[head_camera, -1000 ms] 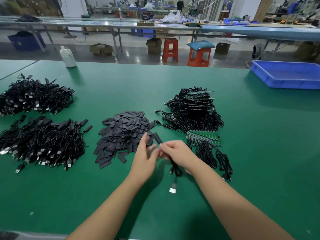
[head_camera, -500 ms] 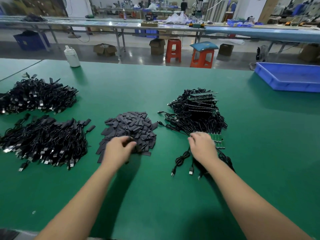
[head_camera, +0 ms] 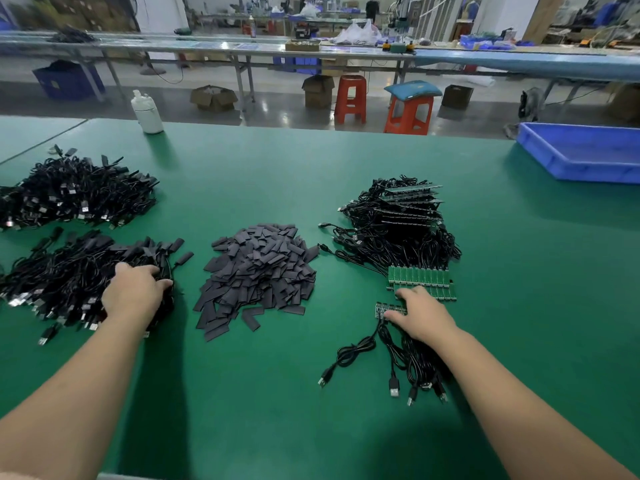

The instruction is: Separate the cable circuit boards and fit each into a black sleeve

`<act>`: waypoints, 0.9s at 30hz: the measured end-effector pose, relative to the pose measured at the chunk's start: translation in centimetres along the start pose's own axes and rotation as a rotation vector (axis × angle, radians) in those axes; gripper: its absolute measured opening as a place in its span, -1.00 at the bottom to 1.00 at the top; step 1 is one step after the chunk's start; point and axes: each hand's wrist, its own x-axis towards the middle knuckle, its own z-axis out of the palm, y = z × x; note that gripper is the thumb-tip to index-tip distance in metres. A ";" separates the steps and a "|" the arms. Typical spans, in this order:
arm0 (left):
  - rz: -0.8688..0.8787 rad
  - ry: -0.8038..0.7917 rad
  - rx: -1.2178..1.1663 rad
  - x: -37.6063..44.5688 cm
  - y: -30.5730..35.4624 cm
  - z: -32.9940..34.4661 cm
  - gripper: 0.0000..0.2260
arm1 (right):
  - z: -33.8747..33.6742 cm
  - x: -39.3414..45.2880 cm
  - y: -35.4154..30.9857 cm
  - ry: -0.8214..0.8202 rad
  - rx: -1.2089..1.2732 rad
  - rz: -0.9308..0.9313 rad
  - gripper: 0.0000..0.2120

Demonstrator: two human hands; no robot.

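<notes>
A heap of flat black sleeves (head_camera: 259,271) lies mid-table. To its right sits a pile of bare cables with green circuit boards (head_camera: 398,230), with a joined green board panel (head_camera: 419,277) at its near edge. My right hand (head_camera: 420,313) pinches a short strip of boards (head_camera: 386,309) just in front of that panel. The strip's cables (head_camera: 391,348) trail toward me. My left hand (head_camera: 133,292) lies palm down on the right edge of the sleeved-cable pile (head_camera: 62,278), fingers bent into the cables. Whether it holds one is hidden.
A second pile of black cables (head_camera: 69,195) lies at the far left. A white bottle (head_camera: 147,112) stands at the table's far edge, and a blue tray (head_camera: 581,157) sits at the far right. Green mat stretches between the piles and me.
Both hands held one sleeved cable together a second ago. My left hand has since moved left onto the sleeved-cable pile. My right hand went to the board strip.
</notes>
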 end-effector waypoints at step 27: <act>0.584 -0.518 -0.569 -22.5 21.5 8.1 -0.79 | -1.5 -1.7 -2.4 0.056 0.244 -0.139 -0.87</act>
